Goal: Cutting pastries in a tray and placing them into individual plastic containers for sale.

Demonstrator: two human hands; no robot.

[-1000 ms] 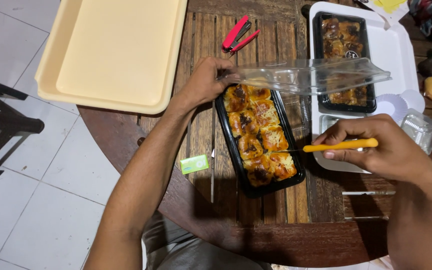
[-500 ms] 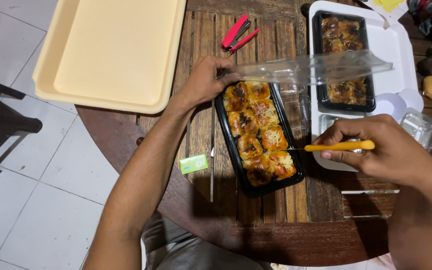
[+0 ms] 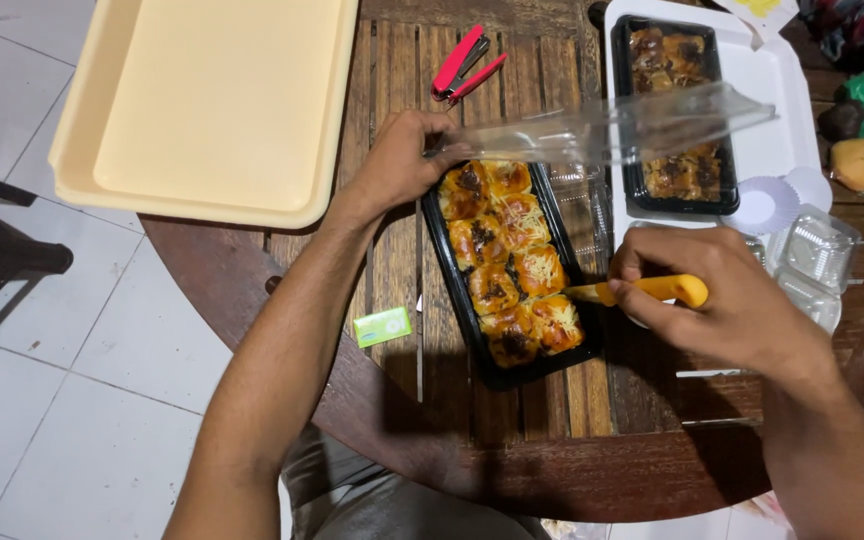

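A black rectangular tray point(image 3: 479, 352) full of glazed buns topped with cheese and chocolate point(image 3: 507, 260) sits on the round wooden table point(image 3: 552, 470). My left hand point(image 3: 404, 160) grips the tray's far left corner and the edge of its clear plastic lid point(image 3: 612, 128), which is raised above the buns. My right hand point(image 3: 727, 295) holds a yellow-handled tool point(image 3: 652, 290); its tip points at the right side of the buns.
A large cream tray point(image 3: 202, 110) overhangs the table's left edge. A red stapler point(image 3: 464, 65) lies at the back. A second black tray of buns point(image 3: 674, 110) rests on a white tray point(image 3: 772, 130). Small clear cups point(image 3: 817, 250) and a green packet point(image 3: 382, 326) lie nearby.
The yellow tool's tip has drawn slightly closer to the buns. The lid stays raised and my left hand holds its place.
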